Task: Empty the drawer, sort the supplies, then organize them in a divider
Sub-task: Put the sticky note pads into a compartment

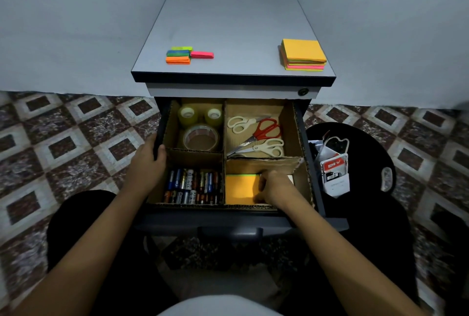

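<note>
Both bare forearms reach into the open dark metal drawer (228,219). Risk: the leaning brown cardboard divider (266,162) may buckle if the square orange sticky-note pad (239,188), lying in the near-right compartment, is forced sideways. Of the hands, the left hand (149,161) clasps the drawer's left wall, and the right hand (274,185) curls round the pad's right edge.

An orange sticky pad (239,188) lies flat in the open drawer's (228,220) cardboard divider (198,154), its edge pinched by my right fingers (265,182); batteries (193,185) sit leftward.
</note>
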A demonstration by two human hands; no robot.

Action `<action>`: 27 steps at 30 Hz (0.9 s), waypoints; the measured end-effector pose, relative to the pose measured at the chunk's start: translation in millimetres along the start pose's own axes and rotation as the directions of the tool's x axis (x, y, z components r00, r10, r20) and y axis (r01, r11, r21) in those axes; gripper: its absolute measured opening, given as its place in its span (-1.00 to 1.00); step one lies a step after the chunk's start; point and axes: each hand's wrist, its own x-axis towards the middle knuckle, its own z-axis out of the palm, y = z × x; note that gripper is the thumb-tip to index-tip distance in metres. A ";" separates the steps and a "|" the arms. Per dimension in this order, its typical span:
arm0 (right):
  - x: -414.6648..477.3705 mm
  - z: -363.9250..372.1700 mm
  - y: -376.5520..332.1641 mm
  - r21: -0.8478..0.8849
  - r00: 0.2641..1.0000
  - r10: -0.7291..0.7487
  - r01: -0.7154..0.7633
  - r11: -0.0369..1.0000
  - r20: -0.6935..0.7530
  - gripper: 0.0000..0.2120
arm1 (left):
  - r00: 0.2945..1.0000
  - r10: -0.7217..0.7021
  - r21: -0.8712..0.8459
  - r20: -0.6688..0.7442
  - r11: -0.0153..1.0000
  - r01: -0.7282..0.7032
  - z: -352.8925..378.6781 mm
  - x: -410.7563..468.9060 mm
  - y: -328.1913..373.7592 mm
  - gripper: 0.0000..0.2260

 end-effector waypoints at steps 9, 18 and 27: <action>1.7 2.7 0.2 -0.016 0.999 0.015 -0.016 1.000 -0.051 -0.69 | 1.000 0.023 -0.012 -0.003 1.000 -0.023 -0.6 -0.2 0.5 -0.56; -19.1 -25.3 -2.8 0.290 0.994 -0.056 0.083 0.953 -0.099 -0.86 | 0.969 0.221 0.150 -0.108 0.968 -0.204 -6.3 -6.3 14.7 -0.61; -27.3 -120.6 -10.9 0.364 0.928 -0.122 0.256 0.895 -0.353 -0.88 | 0.846 0.525 0.042 -0.094 0.851 -0.523 4.7 10.4 129.1 -0.74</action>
